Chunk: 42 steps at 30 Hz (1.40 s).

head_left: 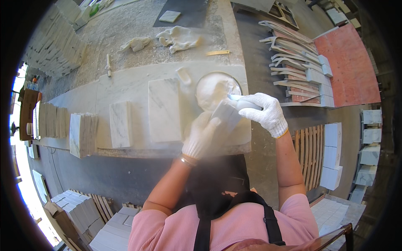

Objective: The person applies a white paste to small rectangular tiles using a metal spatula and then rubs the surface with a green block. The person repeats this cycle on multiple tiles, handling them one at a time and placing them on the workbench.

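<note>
My left hand (196,140), in a white knit glove and smeared by motion, grips a small pale stone tile (225,112), which is tilted. The tile is held at the near edge of a round bowl (239,83) of white paste or powder (211,85). My right hand (264,112), gloved too, has its fingers closed round a pale bluish hand tool (247,103). Its light blue tip (234,97) points at the bowl and the tile's upper end; the exact kind cannot be made out. A large grey-veined marble tile (164,111) lies left of the bowl.
On the bench stand a smaller tile (120,124) and stacks of tiles (83,134). A small white piece (183,76), crumpled gloves (180,38) and a yellow strip (217,52) lie farther back. Right of the bench are a strip-laden red board (351,67) and a wooden pallet (310,154).
</note>
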Available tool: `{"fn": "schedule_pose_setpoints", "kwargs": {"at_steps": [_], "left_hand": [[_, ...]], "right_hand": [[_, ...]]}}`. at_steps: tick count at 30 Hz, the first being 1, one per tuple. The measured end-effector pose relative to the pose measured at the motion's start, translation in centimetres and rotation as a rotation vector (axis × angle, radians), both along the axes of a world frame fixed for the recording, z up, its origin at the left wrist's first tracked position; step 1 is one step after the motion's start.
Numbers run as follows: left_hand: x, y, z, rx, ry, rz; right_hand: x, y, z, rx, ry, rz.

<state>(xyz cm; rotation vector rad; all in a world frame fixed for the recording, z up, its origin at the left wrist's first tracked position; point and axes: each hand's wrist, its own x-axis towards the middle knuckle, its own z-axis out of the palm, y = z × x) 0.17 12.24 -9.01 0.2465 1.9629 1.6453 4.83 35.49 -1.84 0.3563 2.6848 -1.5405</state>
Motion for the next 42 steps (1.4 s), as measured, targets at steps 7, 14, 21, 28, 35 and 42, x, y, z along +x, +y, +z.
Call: {"fn": "schedule_pose_setpoints", "kwargs": {"at_steps": [7, 14, 21, 28, 35, 42], "left_hand": [[0.0, 0.1, -0.3, 0.032, 0.0, 0.006], [-0.1, 0.0, -0.1, -0.009, 0.005, -0.003], [0.0, 0.0, -0.2, 0.006, -0.003, 0.006], [0.0, 0.1, -0.7, 0.045, 0.016, 0.029], [0.1, 0.1, -0.6, 0.03, 0.027, 0.039], [0.2, 0.1, -0.4, 0.039, 0.019, 0.042]], "right_hand": [[0.0, -0.1, 0.1, -0.011, 0.014, 0.007], [0.0, 0.0, 0.5, 0.047, 0.017, 0.031], [0.1, 0.2, -0.1, -0.116, 0.003, -0.04], [-2.0, 3.9, -3.7, -0.455, 0.172, -0.26], [-8.0, 5.0, -7.6, -0.236, 0.178, -0.303], [-9.1, 3.9, -7.6, -0.282, -0.066, -0.304]]}}
